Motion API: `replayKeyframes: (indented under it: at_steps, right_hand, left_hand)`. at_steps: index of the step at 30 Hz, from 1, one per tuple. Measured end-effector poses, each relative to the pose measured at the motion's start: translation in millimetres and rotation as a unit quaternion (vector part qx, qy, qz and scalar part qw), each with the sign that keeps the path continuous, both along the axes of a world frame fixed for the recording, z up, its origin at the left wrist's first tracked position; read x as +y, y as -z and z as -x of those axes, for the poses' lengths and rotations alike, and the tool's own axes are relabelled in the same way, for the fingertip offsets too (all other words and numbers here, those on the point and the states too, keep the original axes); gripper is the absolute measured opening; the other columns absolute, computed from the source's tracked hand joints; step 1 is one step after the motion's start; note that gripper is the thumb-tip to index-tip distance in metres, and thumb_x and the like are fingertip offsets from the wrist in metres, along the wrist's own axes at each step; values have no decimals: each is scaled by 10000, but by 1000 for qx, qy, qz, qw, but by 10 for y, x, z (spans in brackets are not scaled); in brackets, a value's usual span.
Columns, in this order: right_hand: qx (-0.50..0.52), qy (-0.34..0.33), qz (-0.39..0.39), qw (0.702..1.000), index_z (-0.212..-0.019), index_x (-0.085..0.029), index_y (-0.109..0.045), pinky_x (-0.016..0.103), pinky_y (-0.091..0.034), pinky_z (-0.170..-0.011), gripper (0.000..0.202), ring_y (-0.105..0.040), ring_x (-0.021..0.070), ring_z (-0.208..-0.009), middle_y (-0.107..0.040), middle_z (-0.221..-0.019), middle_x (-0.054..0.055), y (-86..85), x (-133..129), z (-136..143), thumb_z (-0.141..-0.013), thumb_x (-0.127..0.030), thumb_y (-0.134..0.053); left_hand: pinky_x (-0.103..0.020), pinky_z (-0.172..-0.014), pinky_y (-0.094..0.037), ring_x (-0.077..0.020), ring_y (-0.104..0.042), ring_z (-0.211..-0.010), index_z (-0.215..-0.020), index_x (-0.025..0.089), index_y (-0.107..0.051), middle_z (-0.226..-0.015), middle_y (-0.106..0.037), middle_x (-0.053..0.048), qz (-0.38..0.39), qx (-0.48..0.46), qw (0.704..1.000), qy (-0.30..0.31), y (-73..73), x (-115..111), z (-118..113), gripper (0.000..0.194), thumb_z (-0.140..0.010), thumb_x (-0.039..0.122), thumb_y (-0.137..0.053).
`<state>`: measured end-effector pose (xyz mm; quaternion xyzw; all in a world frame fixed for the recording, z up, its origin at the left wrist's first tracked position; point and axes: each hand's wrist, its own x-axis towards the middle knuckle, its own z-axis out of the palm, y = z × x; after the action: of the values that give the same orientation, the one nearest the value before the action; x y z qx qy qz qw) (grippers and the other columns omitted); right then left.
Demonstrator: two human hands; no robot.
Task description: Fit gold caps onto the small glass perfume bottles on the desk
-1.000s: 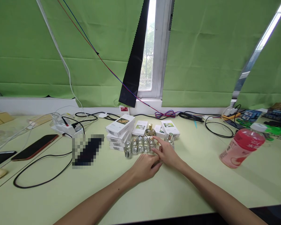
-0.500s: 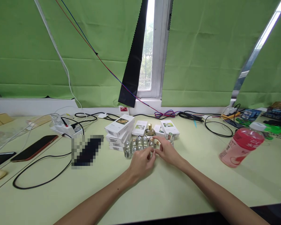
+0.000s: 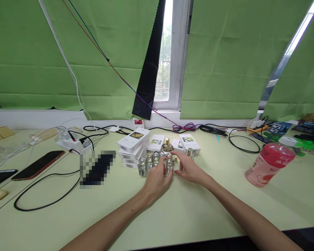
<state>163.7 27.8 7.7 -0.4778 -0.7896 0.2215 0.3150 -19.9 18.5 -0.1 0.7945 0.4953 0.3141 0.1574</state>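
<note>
Several small glass perfume bottles (image 3: 142,167) stand upright in a row. At the row's right end is a bottle with a copper-coloured top (image 3: 169,162); my left hand (image 3: 155,179) closes thumb and index finger round its lower part. My right hand (image 3: 189,169) is just to the right, fingers curved and apart, its index fingertip near that bottle's top. A small brown-gold cap (image 3: 175,159) lies between this hand and the bottle. Behind the row stands a rounder bottle with a gold cap (image 3: 167,142). A silver-capped bottle (image 3: 189,152) is partly hidden behind my right hand.
White boxes (image 3: 132,141) are stacked left of the bottles, and more white boxes (image 3: 189,142) lie behind. A pink drink bottle (image 3: 269,164) stands at right. Phones (image 3: 39,165), a power strip (image 3: 74,143) and a black cable (image 3: 49,205) lie at left. Cables run along the wall.
My left index finger has lifted and spread away from the thumb, showing more of the end bottle. My right hand has shifted very slightly. The bottles stand as before.
</note>
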Motion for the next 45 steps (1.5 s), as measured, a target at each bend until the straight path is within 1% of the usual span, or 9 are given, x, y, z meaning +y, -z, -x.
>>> replayKeyframes:
  at_steps: [2, 4, 7, 12, 15, 20, 27, 32, 45]
  right_hand:
    - [-21, 9, -2, 1000, -1452, -209, -339, 434, -499, -918, 792, -650, 211, -905, -486, -1414, 150, 47, 12, -6, -724, -44, -605]
    - [-37, 24, -13, 999, -1462, -157, -325, 458, -460, -994, 774, -586, 277, -1144, -465, -1437, 177, 104, 25, 0, -736, -26, -561]
    - [-56, 34, -38, 997, -1463, -122, -324, 478, -392, -1072, 721, -460, 294, -1321, -465, -1447, 192, 179, 35, 20, -770, -7, -485]
    - [-66, 33, -27, 997, -1412, -117, -381, 443, -459, -976, 628, -589, 279, -1157, -611, -1271, 188, 218, 29, 39, -800, 20, -423]
    - [-81, 42, -30, 995, -1367, -101, -410, 410, -474, -915, 588, -612, 281, -1089, -645, -1195, 193, 226, 40, 37, -796, 42, -417]
    - [-106, 60, -37, 992, -1281, -155, -488, 348, -471, -825, 511, -636, 261, -947, -689, -1060, 140, 232, 52, 37, -813, 47, -442]
    - [-110, 83, -39, 990, -1114, -165, -581, 329, -457, -836, 335, -609, 238, -985, -647, -1081, 124, 213, 27, 84, -868, 16, -443]
    - [-116, 90, -39, 988, -986, -162, -594, 308, -451, -828, 201, -589, 218, -965, -606, -1013, 101, 248, 36, 99, -891, -33, -471]
    - [-94, 72, -51, 992, -910, -162, -615, 305, -470, -775, 178, -581, 192, -856, -551, -950, 76, 274, 23, 124, -931, -81, -459]
  left_hand:
    - [-257, -540, -306, -163, -547, -540, -1222, 209, -437, -689, -605, 32, 7, 0, 1000, 4, -4, -4, -1, 348, -907, 347, -486]
    - [-260, -544, -310, -171, -555, -555, -1255, 203, -432, -688, -604, 27, 11, -3, 1000, 9, -3, -6, 2, 381, -909, 352, -486]
    - [-265, -556, -321, -178, -566, -573, -1332, 196, -402, -696, -614, 21, 17, -6, 1000, 16, 3, -3, 6, 458, -911, 358, -485]
    - [-271, -572, -336, -181, -574, -580, -1451, 195, -315, -678, -635, 25, 31, 6, 999, 24, 19, 7, 10, 577, -920, 352, -476]
    - [-271, -575, -338, -184, -583, -586, -1488, 193, -279, -665, -641, 24, 36, 17, 999, 23, 32, 13, 13, 619, -925, 362, -472]
    - [-268, -564, -331, -184, -579, -570, -1490, 192, -294, -629, -626, 28, 39, 25, 999, 22, 39, 14, 15, 612, -931, 372, -463]
    - [-266, -550, -329, -179, -570, -555, -1458, 197, -341, -615, -611, 35, 41, 18, 999, 26, 19, 3, 11, 565, -933, 371, -453]
    - [-264, -547, -327, -175, -567, -542, -1448, 194, -355, -605, -611, 38, 39, 21, 999, 28, 17, 3, 10, 557, -928, 361, -462]
    - [-276, -560, -354, -194, -595, -569, -1406, 173, -405, -630, -633, 16, 35, 13, 999, 27, 37, -11, -1, 536, -913, 372, -471]
